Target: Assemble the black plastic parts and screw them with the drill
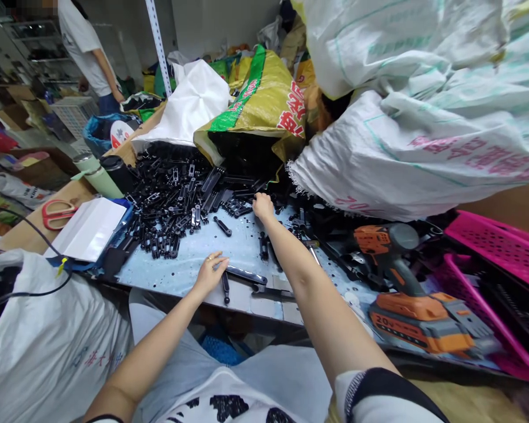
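Observation:
My left hand (210, 271) rests near the table's front edge, fingers curled onto the end of a long black plastic bar (245, 274) that lies flat. A short black piece (225, 288) sits just below that hand. My right hand (263, 206) reaches far forward into the heap of black plastic parts (171, 194), its fingers closed down on pieces at the edge of the heap; what they grip is hidden. The parts spill from an open yellow and green sack (258, 100) onto the pale blue table (189, 258).
An orange cordless drill (405, 288) lies at the right, beside pink crates (498, 252). Big white sacks (423, 111) loom at the upper right. A white box (90, 229), red scissors (57, 212) and a green flask (97, 175) stand left. Another person (86, 47) stands at the far left.

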Action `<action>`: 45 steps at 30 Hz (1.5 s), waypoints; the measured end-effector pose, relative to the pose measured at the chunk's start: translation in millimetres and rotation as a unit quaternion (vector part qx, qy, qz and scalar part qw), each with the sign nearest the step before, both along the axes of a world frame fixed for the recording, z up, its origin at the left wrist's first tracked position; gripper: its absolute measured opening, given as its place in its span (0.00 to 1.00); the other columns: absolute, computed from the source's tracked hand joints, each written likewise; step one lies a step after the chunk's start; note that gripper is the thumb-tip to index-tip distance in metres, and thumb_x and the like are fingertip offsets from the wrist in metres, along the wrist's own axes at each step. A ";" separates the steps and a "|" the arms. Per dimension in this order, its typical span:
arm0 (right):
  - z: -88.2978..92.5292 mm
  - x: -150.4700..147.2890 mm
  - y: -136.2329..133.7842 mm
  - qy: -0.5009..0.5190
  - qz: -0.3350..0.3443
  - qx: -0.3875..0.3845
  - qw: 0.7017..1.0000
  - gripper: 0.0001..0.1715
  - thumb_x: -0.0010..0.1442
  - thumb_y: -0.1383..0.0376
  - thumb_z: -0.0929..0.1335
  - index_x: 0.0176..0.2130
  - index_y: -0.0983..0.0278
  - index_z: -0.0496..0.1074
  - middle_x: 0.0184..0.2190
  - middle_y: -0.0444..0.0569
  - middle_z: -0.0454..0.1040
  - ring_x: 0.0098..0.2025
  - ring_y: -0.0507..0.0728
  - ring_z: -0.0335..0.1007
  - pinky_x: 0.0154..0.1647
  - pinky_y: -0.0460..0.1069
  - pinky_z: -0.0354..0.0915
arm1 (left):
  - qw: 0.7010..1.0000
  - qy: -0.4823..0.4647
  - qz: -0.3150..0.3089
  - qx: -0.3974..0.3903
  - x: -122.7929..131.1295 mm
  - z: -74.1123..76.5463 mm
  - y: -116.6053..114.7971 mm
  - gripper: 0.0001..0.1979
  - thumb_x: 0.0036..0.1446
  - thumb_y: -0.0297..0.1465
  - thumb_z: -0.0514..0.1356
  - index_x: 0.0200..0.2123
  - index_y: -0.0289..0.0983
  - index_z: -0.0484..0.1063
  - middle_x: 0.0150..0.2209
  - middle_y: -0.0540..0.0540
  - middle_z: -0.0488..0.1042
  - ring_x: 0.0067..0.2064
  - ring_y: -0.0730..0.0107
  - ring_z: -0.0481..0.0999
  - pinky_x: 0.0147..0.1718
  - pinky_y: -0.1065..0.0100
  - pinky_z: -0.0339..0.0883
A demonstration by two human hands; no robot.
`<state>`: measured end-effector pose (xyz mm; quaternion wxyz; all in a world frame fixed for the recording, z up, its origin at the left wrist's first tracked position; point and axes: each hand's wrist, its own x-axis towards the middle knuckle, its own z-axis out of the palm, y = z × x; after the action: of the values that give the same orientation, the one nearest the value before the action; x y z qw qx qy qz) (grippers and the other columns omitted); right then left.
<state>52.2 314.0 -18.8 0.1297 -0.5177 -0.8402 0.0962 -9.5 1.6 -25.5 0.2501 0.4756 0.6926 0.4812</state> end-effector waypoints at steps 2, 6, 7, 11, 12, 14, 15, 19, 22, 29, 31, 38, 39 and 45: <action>3.4 7.4 2.0 -0.001 -0.001 0.000 1.000 0.19 0.63 0.65 0.59 0.51 0.66 0.67 0.51 0.58 0.67 0.53 0.62 0.60 0.50 0.54 0.60 | 0.999 -0.032 -0.039 -0.006 3.0 -4.3 -1.3 0.18 0.62 0.39 0.50 0.38 0.37 0.77 0.43 0.42 0.76 0.49 0.63 0.73 0.52 0.61 0.63; 16.1 43.6 4.9 -0.030 0.011 -0.021 0.999 0.18 0.63 0.64 0.59 0.50 0.64 0.68 0.49 0.55 0.70 0.50 0.59 0.65 0.47 0.50 0.62 | 0.999 -0.039 -0.026 0.015 8.6 -8.7 -9.9 0.19 0.63 0.39 0.48 0.39 0.35 0.76 0.41 0.42 0.77 0.47 0.63 0.74 0.50 0.61 0.64; 19.6 55.4 4.4 -0.056 0.022 -0.033 0.998 0.18 0.63 0.64 0.60 0.49 0.63 0.69 0.47 0.54 0.72 0.48 0.58 0.67 0.46 0.50 0.62 | 0.999 -0.041 -0.021 0.017 9.0 -9.2 -12.1 0.19 0.63 0.39 0.48 0.38 0.35 0.76 0.40 0.42 0.77 0.46 0.63 0.74 0.49 0.61 0.65; 26.8 95.5 -7.5 -0.175 0.070 -0.059 0.980 0.14 0.59 0.65 0.63 0.43 0.63 0.73 0.42 0.54 0.75 0.45 0.59 0.70 0.42 0.50 0.64 | 0.999 -0.038 -0.018 0.027 10.2 -12.2 -17.8 0.19 0.64 0.38 0.47 0.39 0.36 0.76 0.41 0.42 0.77 0.46 0.63 0.74 0.49 0.62 0.65; 25.9 101.1 -11.9 -0.187 0.071 -0.056 0.978 0.14 0.58 0.66 0.64 0.44 0.64 0.73 0.43 0.55 0.75 0.46 0.60 0.70 0.43 0.50 0.64 | 0.999 -0.031 -0.015 0.032 11.2 -13.1 -18.6 0.19 0.64 0.38 0.46 0.39 0.36 0.75 0.41 0.42 0.76 0.47 0.63 0.74 0.49 0.62 0.65; 22.4 105.9 -19.4 -0.194 0.063 -0.050 0.978 0.17 0.58 0.69 0.64 0.47 0.65 0.72 0.45 0.58 0.74 0.48 0.61 0.69 0.44 0.51 0.64 | 0.999 -0.014 -0.001 0.039 13.9 -14.4 -20.1 0.19 0.65 0.38 0.46 0.41 0.37 0.74 0.43 0.42 0.76 0.48 0.63 0.73 0.51 0.61 0.64; 20.5 105.8 -21.9 -0.197 0.059 -0.049 0.977 0.18 0.57 0.70 0.64 0.48 0.66 0.71 0.45 0.60 0.73 0.48 0.61 0.69 0.44 0.51 0.64 | 0.999 -0.006 0.009 0.040 15.3 -14.6 -20.7 0.18 0.65 0.38 0.47 0.42 0.37 0.74 0.44 0.42 0.76 0.49 0.63 0.73 0.51 0.61 0.64; 21.9 100.3 -27.8 -0.193 0.068 -0.053 0.977 0.18 0.56 0.71 0.65 0.47 0.68 0.72 0.46 0.61 0.73 0.47 0.61 0.70 0.45 0.51 0.64 | 0.998 -0.001 0.046 0.047 18.5 -13.8 -22.9 0.17 0.64 0.39 0.50 0.46 0.37 0.72 0.45 0.41 0.75 0.49 0.62 0.74 0.50 0.61 0.65; 35.5 104.2 -45.3 -0.111 0.105 -0.027 0.988 0.17 0.58 0.68 0.65 0.48 0.67 0.72 0.45 0.57 0.74 0.46 0.58 0.70 0.46 0.49 0.63 | 0.997 0.002 0.047 0.063 17.6 -14.8 -24.3 0.18 0.64 0.40 0.48 0.43 0.37 0.73 0.43 0.41 0.76 0.48 0.63 0.74 0.49 0.61 0.66; 73.0 143.5 -149.4 -0.025 0.278 -0.190 0.941 0.13 0.59 0.60 0.66 0.36 0.65 0.77 0.30 0.48 0.77 0.32 0.53 0.71 0.35 0.45 0.62 | 0.995 0.016 0.038 0.095 16.2 -16.9 -24.4 0.20 0.65 0.41 0.47 0.38 0.36 0.74 0.40 0.41 0.76 0.46 0.63 0.74 0.48 0.61 0.66; 74.6 153.0 -171.3 -0.055 0.288 -0.212 0.932 0.13 0.60 0.63 0.64 0.36 0.65 0.77 0.29 0.48 0.77 0.31 0.53 0.71 0.34 0.46 0.61 | 0.995 0.017 0.037 0.088 16.8 -15.0 -24.3 0.20 0.65 0.41 0.47 0.38 0.36 0.74 0.40 0.41 0.76 0.46 0.63 0.74 0.48 0.61 0.66; 70.3 159.3 -188.3 -0.105 0.303 -0.160 0.933 0.14 0.62 0.65 0.62 0.36 0.65 0.77 0.34 0.53 0.77 0.37 0.57 0.72 0.36 0.47 0.61 | 0.996 0.020 0.038 0.075 17.6 -11.6 -26.0 0.20 0.65 0.42 0.46 0.38 0.36 0.73 0.40 0.41 0.76 0.47 0.64 0.74 0.49 0.61 0.66; 71.2 156.2 -189.3 -0.127 0.299 -0.150 0.934 0.14 0.63 0.65 0.62 0.35 0.66 0.76 0.34 0.53 0.76 0.37 0.58 0.72 0.35 0.47 0.60 | 0.996 0.021 0.037 0.076 17.6 -11.7 -25.9 0.20 0.65 0.41 0.46 0.38 0.36 0.73 0.40 0.41 0.76 0.47 0.64 0.74 0.48 0.62 0.66; 79.0 135.2 -204.5 -0.251 0.343 -0.087 0.901 0.11 0.60 0.72 0.63 0.33 0.70 0.75 0.33 0.59 0.74 0.33 0.58 0.72 0.33 0.49 0.62 | 0.996 0.024 0.033 0.075 17.4 -12.3 -24.3 0.19 0.65 0.40 0.47 0.39 0.35 0.73 0.41 0.41 0.75 0.47 0.63 0.73 0.49 0.62 0.65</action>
<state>187.3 109.6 60.2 -0.1718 -0.2138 -0.9588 0.0740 7.9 -22.7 -37.8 0.1808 0.4810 0.6759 0.5283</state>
